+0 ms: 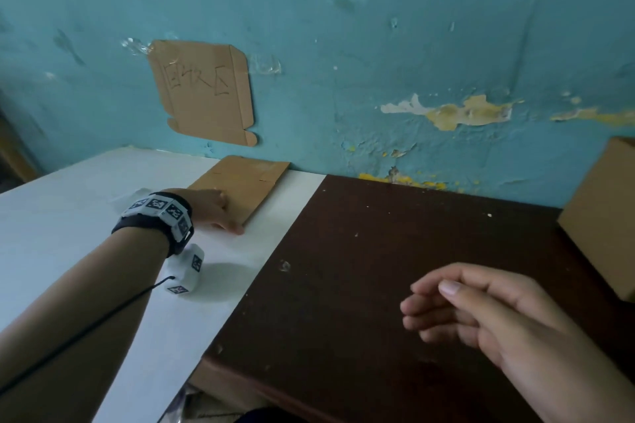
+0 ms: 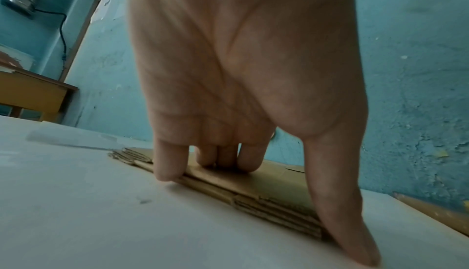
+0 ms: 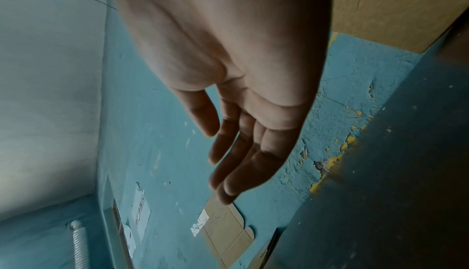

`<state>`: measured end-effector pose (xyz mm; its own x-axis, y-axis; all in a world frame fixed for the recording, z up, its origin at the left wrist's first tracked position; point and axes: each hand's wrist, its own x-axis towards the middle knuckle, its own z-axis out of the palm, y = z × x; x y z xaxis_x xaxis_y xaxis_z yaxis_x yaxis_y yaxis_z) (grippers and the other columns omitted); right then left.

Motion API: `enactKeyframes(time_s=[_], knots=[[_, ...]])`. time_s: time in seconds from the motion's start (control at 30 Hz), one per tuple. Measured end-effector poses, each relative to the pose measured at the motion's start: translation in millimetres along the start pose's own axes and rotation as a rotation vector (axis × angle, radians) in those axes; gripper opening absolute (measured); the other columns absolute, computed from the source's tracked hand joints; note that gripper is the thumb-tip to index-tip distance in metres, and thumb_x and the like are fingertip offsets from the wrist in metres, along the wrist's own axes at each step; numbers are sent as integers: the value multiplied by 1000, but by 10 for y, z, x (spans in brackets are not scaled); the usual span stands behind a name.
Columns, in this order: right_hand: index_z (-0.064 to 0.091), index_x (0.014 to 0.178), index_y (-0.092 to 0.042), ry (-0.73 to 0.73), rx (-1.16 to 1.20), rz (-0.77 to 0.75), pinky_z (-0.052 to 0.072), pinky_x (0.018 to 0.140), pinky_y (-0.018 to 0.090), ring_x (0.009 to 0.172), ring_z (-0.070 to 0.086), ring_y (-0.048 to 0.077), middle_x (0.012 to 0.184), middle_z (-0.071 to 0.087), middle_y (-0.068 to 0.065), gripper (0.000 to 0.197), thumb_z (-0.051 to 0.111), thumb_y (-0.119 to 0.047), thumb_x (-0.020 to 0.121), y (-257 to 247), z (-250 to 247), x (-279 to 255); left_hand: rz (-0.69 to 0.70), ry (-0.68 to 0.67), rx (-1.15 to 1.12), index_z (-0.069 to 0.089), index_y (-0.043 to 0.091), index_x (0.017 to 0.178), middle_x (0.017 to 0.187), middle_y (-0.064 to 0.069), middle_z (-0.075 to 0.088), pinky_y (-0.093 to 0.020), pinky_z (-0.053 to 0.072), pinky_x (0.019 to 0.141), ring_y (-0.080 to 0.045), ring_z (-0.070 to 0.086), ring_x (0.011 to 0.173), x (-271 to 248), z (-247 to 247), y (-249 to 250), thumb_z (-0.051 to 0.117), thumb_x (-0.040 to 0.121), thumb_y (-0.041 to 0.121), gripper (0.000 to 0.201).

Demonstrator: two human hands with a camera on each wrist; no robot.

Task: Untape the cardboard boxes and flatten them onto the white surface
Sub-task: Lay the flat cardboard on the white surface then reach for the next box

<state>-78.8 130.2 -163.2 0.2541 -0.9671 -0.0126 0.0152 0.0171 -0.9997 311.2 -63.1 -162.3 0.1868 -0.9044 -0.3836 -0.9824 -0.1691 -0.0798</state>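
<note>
A flattened stack of brown cardboard [image 1: 247, 178] lies on the white surface [image 1: 86, 233] against the blue wall. My left hand [image 1: 223, 213] rests on its near end. In the left wrist view the middle fingers [image 2: 225, 157] press down on the cardboard [image 2: 274, 181], while the thumb [image 2: 337, 203] lies along its layered edge. My right hand [image 1: 446, 306] hovers above the dark brown table [image 1: 378, 268], fingers loosely curled and holding nothing [image 3: 228, 153]. An assembled cardboard box [image 1: 604, 216] stands at the table's far right.
A cardboard sign [image 1: 206, 93] with handwriting is taped to the wall above the stack. A translucent strip [image 2: 71, 139], possibly tape, lies on the white surface left of the cardboard. The white surface meets the brown table along a diagonal edge.
</note>
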Motion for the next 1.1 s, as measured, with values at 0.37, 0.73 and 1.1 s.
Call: enactKeyframes(time_s=[0.37,0.73,1.1], knots=[[79,86,-10,109,-33,-75,60,78,45,88,76,36,90,76,23,37,46,-2,99,-4,3,-37,-7,27,29,10,17,160,164,-10,16,-46,24,120,-29,26,148,-69,-18,35,58,83,71,105],[79,89,-19,160,-121,-149,55,82,45,90,76,26,93,79,13,38,46,-6,101,-44,-80,-72,68,172,82,69,12,121,118,-1,70,-34,44,87,-21,63,109,-232,-104,173,74,77,61,66],[76,93,-14,298,-81,-183,54,92,50,99,75,21,97,79,8,31,48,-8,102,-237,-306,-202,162,501,-108,65,10,75,81,-8,66,-42,54,81,-27,64,76,-689,-259,803,49,92,62,57]])
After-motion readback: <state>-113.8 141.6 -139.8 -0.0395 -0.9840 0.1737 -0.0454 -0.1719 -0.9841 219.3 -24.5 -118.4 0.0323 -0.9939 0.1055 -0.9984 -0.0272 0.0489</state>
